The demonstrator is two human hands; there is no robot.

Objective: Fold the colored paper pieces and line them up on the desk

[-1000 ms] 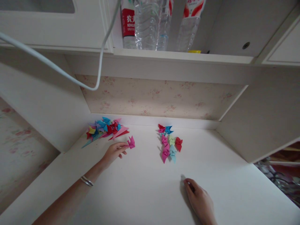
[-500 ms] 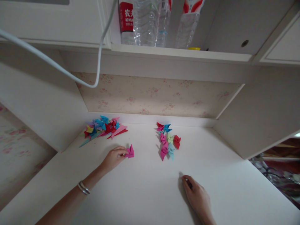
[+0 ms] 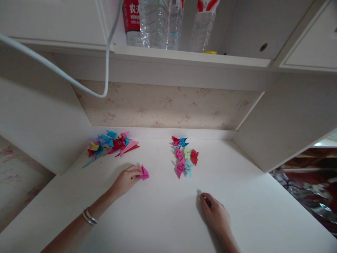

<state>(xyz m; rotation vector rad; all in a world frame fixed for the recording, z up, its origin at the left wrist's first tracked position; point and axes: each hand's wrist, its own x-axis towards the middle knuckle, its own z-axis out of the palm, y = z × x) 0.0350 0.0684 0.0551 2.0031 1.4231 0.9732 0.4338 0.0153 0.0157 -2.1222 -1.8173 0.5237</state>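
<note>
My left hand (image 3: 129, 180) pinches a magenta folded-paper origami figure (image 3: 144, 173) between thumb and fingers, low over the white desktop. Two bangles circle that wrist. On the right, my right hand (image 3: 216, 211) rests near the desk surface with its fingers curled together, and nothing shows between them. Beyond my left hand lies a heap of colourful origami pieces (image 3: 113, 143), in blue, red, pink, yellow and purple. A smaller group of origami figures (image 3: 181, 162), pink, red, pale green, light blue and blue, sits between and beyond both hands.
The white desk (image 3: 158, 218) ends at a back wall with floral wallpaper (image 3: 168, 105). Above it, a shelf (image 3: 195, 58) holds plastic bottles (image 3: 155, 24). A white cable (image 3: 106, 70) hangs at upper left. Side panels (image 3: 289, 116) enclose the desk.
The view has shifted, so the scene sits a little farther left. In my left hand the magenta origami figure has turned slightly. My right hand keeps its curled pose.
</note>
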